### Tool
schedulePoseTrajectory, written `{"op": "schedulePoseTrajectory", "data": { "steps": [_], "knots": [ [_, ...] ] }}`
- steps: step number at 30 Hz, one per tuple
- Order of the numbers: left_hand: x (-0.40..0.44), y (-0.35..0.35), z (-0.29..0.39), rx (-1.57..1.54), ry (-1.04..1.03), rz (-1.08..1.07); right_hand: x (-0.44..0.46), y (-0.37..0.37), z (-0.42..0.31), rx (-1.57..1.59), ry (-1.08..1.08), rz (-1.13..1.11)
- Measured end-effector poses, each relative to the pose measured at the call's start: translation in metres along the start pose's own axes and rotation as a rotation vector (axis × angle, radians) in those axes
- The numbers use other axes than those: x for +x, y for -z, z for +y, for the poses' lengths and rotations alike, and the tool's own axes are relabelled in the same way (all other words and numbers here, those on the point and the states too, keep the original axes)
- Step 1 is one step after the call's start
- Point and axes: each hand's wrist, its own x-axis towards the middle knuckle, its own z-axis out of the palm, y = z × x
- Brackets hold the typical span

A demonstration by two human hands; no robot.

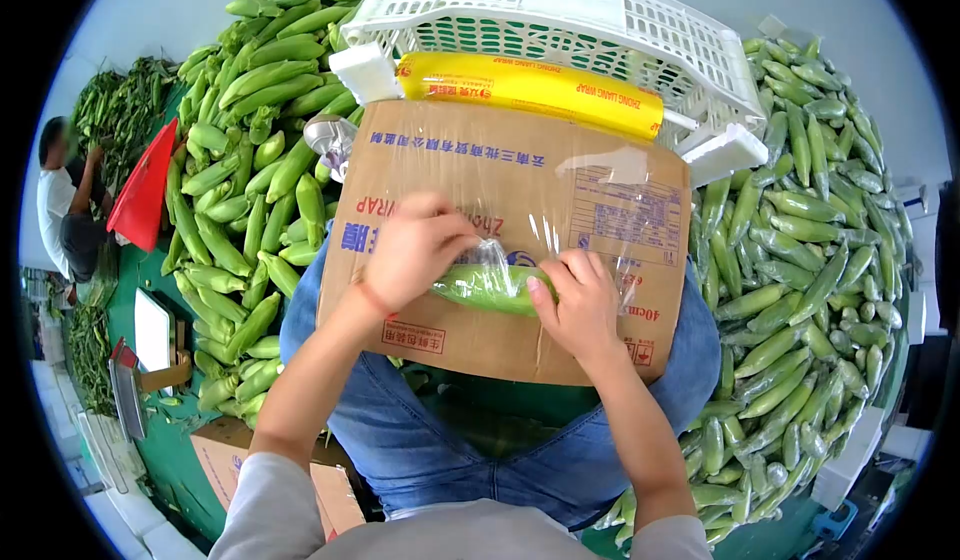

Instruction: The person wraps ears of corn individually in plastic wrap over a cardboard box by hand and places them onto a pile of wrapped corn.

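Observation:
An ear of corn (487, 289) in its green husk lies across the cardboard sheet (480, 345) on my lap. Clear plastic wrap (492, 252) covers part of the corn and stretches back over the cardboard toward the yellow wrap roll (535, 90). My left hand (415, 250) pinches a gathered bit of the wrap just above the corn's left part. With thumb and fingers, my right hand (580, 305) grips the right end of the ear.
Unwrapped corn (270, 160) is heaped on the left; wrapped corn (800, 290) is piled on the right. A white plastic crate (560, 5) stands behind the roll. Another person (65, 200) is at the far left near a red sheet (145, 190). An open carton (220, 450) sits lower left.

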Motion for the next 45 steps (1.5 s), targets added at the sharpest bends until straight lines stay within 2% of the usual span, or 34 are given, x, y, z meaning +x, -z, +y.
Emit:
{"op": "schedulePoseTrajectory", "data": {
  "steps": [1,4,5,6,8,9,12,15,16,18,19,20,22,23,26,29,31,33,34,35,36,37,39,40,41,43,45],
  "knots": [
    [0.007,-0.019,-0.003,0.041,-0.027,-0.176,0.003,-0.001,0.002,0.011,0.001,-0.011],
    [0.011,-0.017,0.04,0.295,0.156,-0.323,0.002,0.006,-0.002,-0.017,-0.091,-0.124],
    [0.002,-0.007,0.061,0.3,0.251,-0.434,0.004,0.009,-0.006,-0.032,-0.13,-0.168],
    [-0.018,-0.001,0.074,0.222,0.25,-0.414,0.001,0.018,-0.017,-0.076,-0.208,-0.334],
    [-0.061,0.0,0.098,0.153,0.121,-0.229,-0.02,0.022,-0.031,-0.052,-0.211,-0.41],
    [-0.081,0.003,0.111,0.146,0.19,-0.327,-0.027,0.022,-0.035,-0.041,-0.21,-0.453],
    [-0.085,-0.001,0.114,0.149,0.234,-0.368,-0.03,0.034,-0.049,0.08,-0.395,-0.44],
    [-0.037,-0.017,0.071,0.248,0.237,-0.2,-0.015,0.032,-0.039,-0.119,0.127,-0.026],
    [-0.02,-0.032,0.046,0.29,0.247,-0.154,-0.008,0.029,-0.038,-0.057,0.15,-0.102],
    [0.029,-0.038,0.007,0.263,0.175,-0.127,0.008,0.011,-0.016,-0.159,0.261,-0.11],
    [0.049,-0.038,-0.006,0.238,0.139,-0.272,0.021,0.005,-0.006,-0.212,0.315,-0.117],
    [0.063,-0.04,-0.015,0.21,0.106,-0.421,0.039,0.003,0.0,-0.226,0.308,-0.204],
    [0.076,-0.046,-0.021,0.319,0.08,-0.542,0.058,-0.001,0.006,-0.239,0.274,-0.398],
    [0.08,-0.047,-0.021,0.381,0.059,-0.595,0.056,-0.003,0.005,-0.194,0.274,-0.409],
    [0.082,-0.04,-0.01,0.341,0.091,-0.664,0.043,0.001,-0.004,-0.111,0.334,-0.414],
    [0.079,-0.043,-0.012,0.307,0.127,-0.645,0.009,0.028,-0.037,-0.022,0.282,-0.606],
    [0.079,-0.041,-0.013,0.21,0.142,-0.599,-0.017,0.045,-0.062,0.017,0.309,-0.887],
    [0.077,-0.027,-0.014,0.039,0.173,-0.552,-0.029,0.066,-0.081,0.18,0.183,-1.213],
    [0.062,-0.022,-0.012,-0.128,0.13,-0.286,-0.04,0.071,-0.085,0.293,0.044,-1.24],
    [0.046,-0.012,0.007,-0.166,0.126,-0.038,-0.053,0.076,-0.086,0.411,-0.098,-1.262],
    [0.025,0.002,0.034,-0.207,0.122,0.198,-0.072,0.072,-0.08,0.69,-0.403,-1.223],
    [-0.002,0.02,0.062,-0.211,0.141,0.18,-0.1,0.06,-0.076,0.917,-0.501,-0.889],
    [-0.061,0.028,0.096,-0.194,-0.081,0.077,-0.093,0.064,-0.084,1.479,-1.277,-0.687],
    [-0.068,0.029,0.11,-0.215,-0.108,-0.028,-0.099,0.059,-0.077,1.837,-1.288,-0.732],
    [-0.081,0.014,0.112,-0.271,-0.005,-0.053,-0.104,0.053,-0.081,1.946,-1.362,-0.944],
    [-0.088,-0.008,0.109,-0.614,0.27,0.255,-0.103,0.04,-0.094,2.421,-1.374,-0.969],
    [-0.072,-0.008,0.125,-1.731,0.426,0.284,-0.097,0.009,-0.127,3.127,-0.753,-1.024]
  ]
}}
